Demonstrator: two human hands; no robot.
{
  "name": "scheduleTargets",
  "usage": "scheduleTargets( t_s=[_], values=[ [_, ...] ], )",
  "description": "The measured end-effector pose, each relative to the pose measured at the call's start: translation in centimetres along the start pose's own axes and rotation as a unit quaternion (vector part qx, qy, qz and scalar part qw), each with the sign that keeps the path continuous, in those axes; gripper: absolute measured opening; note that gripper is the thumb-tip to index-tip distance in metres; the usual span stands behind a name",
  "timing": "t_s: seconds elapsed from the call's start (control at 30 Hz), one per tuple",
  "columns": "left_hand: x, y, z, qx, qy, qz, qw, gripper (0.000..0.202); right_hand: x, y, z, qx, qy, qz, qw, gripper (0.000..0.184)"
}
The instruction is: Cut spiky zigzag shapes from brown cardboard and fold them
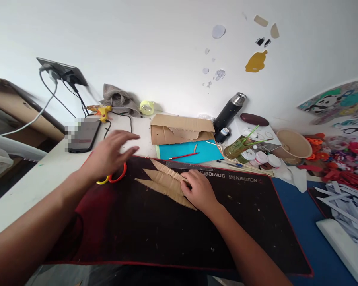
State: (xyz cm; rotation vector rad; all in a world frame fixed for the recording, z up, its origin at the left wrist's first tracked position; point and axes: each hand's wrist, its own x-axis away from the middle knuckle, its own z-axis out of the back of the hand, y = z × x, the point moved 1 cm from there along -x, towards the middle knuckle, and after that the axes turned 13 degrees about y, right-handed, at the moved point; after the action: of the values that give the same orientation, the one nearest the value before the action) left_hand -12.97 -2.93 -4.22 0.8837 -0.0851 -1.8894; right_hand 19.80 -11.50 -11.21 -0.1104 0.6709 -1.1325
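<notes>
My right hand (198, 190) rests on a fan of pointed cardboard pieces (162, 181) lying on a dark desk mat (155, 226), with its fingers curled down on their right ends. My left hand (111, 153) hovers open, fingers stretched out and a little blurred, just above orange and yellow-handled scissors (115, 178) at the mat's left edge. It holds nothing.
Behind the mat lie a torn cardboard sheet (180, 128), a teal sheet with a red pencil (183, 155), a ruler (187, 166), a phone (83, 135) and a yellow glue gun (103, 112). A black flask (229, 112), paint jars (256, 157), a paper bowl (294, 145) and paper strips (343, 198) crowd the right.
</notes>
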Motion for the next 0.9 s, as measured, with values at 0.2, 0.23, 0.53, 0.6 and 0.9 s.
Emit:
scheduleTargets(
  t_s=[0.2,0.23,0.53,0.6,0.9],
  values=[
    [0.7,4.4,-5.1,0.069,-0.232,-0.183,0.953,0.028,-0.9,-0.3,0.8,0.005,-0.063,0.024,0.998,0.018],
    [0.8,4.7,-5.5,0.060,-0.239,-0.190,0.950,0.025,-1.0,-0.3,0.9,0.006,-0.069,0.024,0.997,0.018],
    [1.2,4.8,-5.4,0.025,-0.249,-0.169,0.953,0.018,-2.0,-0.3,1.9,-0.002,-0.126,-0.003,0.992,0.017],
    [1.3,4.5,-5.3,0.021,-0.256,-0.162,0.953,0.019,-2.2,-0.3,2.1,0.004,-0.134,-0.006,0.991,0.014],
    [0.6,4.8,-5.2,0.048,-0.282,-0.161,0.945,0.015,-2.8,-0.7,1.8,0.058,-0.121,0.036,0.990,0.003]
  ],
)
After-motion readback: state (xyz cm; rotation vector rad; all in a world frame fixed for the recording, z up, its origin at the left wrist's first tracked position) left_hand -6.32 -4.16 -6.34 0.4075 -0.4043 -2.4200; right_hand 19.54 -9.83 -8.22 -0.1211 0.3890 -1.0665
